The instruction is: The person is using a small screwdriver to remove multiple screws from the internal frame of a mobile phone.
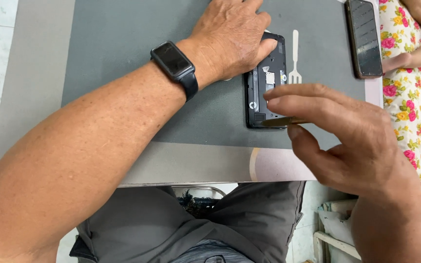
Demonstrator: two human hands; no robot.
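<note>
An opened black phone [264,85] lies with its back cover off on a dark grey mat [123,44], its inner parts showing. My left hand [232,39], with a black watch on the wrist, presses down on the phone's far end. My right hand [339,131] hovers at the phone's near right side and pinches a thin brass-coloured tool [283,121] between thumb and fingers. The tool's tip lies at the phone's near edge.
The mat covers a small pale table [196,165]. A second dark phone [365,36] lies at the mat's far right corner. A white fork shape [295,56] is printed on the mat beside the open phone. Another person's hand [415,56] rests on floral cloth at right.
</note>
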